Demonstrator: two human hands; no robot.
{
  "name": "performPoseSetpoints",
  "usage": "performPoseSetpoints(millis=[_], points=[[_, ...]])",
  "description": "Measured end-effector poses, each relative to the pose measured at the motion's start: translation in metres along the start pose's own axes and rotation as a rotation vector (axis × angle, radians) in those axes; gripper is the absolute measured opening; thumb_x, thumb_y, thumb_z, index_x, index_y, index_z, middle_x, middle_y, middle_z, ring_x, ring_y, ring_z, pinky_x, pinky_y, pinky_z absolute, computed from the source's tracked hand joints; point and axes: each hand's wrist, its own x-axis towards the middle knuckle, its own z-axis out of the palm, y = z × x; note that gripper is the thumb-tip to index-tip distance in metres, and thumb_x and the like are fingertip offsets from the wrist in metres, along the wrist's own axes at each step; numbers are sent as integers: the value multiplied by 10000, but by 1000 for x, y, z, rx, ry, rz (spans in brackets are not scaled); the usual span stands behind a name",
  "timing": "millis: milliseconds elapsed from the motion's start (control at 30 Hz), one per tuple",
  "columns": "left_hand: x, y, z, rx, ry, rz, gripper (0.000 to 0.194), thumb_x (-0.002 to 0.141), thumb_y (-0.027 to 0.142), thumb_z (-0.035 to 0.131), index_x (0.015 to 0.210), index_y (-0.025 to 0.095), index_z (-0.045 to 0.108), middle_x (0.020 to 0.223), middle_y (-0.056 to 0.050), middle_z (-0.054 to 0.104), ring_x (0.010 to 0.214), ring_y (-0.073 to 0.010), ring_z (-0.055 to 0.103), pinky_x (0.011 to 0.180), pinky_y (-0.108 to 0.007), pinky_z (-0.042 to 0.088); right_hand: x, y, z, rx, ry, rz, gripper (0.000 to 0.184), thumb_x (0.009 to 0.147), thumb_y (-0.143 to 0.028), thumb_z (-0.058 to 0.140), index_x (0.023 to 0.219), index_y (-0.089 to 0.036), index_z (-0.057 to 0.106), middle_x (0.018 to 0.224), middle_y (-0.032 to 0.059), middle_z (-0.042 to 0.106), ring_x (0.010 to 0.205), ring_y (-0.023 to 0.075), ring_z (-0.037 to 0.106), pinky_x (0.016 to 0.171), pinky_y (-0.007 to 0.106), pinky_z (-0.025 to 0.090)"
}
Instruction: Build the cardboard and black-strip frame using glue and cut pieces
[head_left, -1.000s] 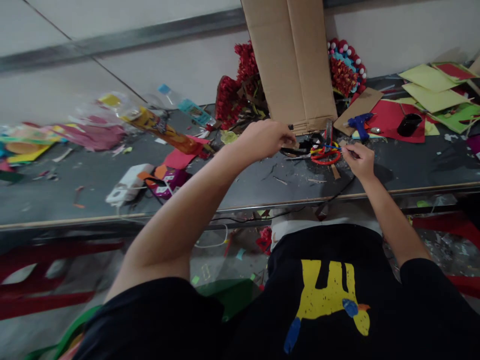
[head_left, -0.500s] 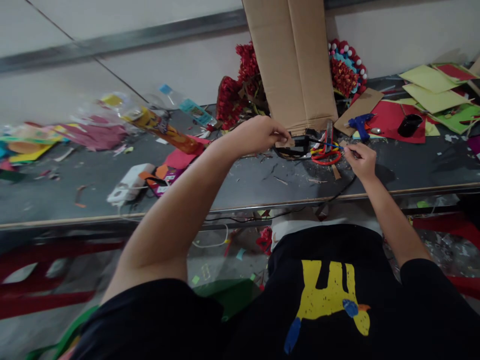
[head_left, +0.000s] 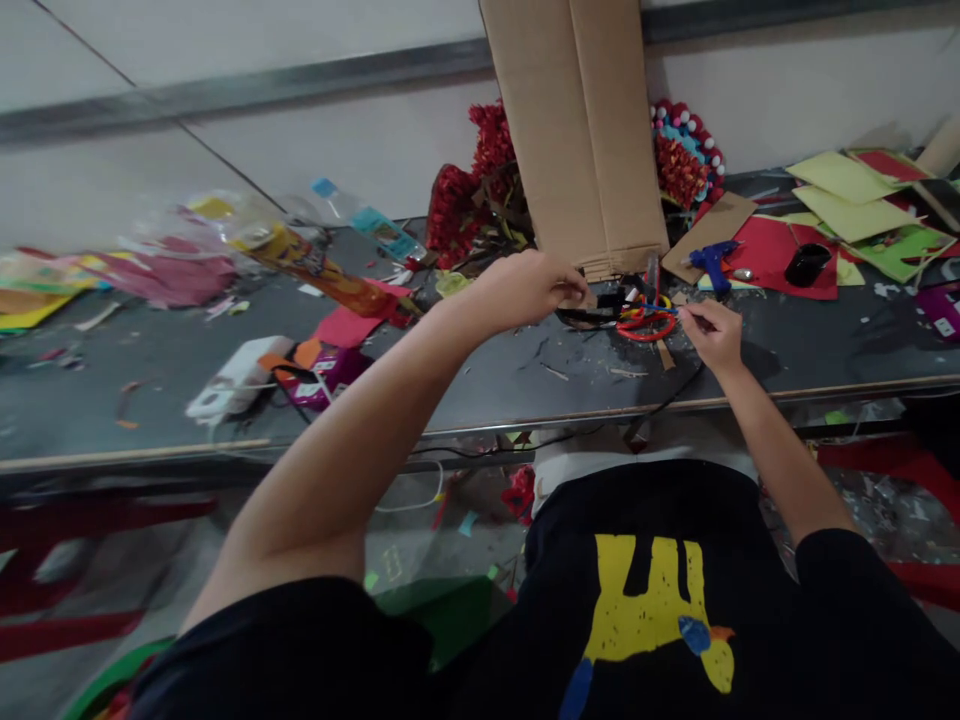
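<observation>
Running along the pale wall [head_left: 337, 140], the dark, scrap-strewn counter [head_left: 510, 375] has a tall cardboard sheet [head_left: 589, 130] at its back edge. Between sheet and front edge, the left hand [head_left: 536, 287] pinches a small brown piece [head_left: 590, 300]; the right hand [head_left: 714, 332] grips a thin blue stick [head_left: 667, 309] beside red loop handles [head_left: 646, 332].

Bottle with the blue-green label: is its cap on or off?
On: the blue cap shows at the neck of the bottle.
</observation>
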Motion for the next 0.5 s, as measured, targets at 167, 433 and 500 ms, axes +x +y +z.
performPoseSetpoints(millis=[167,433,500], points=[[0,7,-1,49,-19,28,372,825,281,412,1039,243,714,1062,-34,718,963,-207,641,824,-315,467,0,-1,0,-1,-34,-4,344,873,-435,505,726,-190,696,565,8,580,500,111,492,517,260,404],[-5,-3,0,-57,-11,32,370,788,267,434,1008,239,730,1001,-24,734,913,-191,646,832,-301,471,0,4,1,-3,-10,-27,281,856,-385,544,723,-190,695,553,-1,560,494,108,480,518,262,403],[-6,-6,0,-63,-25,44,370,793,275,435,1015,227,727,1002,-30,734,910,-186,644,835,-298,471,0,5,2,-19,-18,-26,278,858,-385,539,727,-196,695,554,-1,560,499,111,483,524,265,406]])
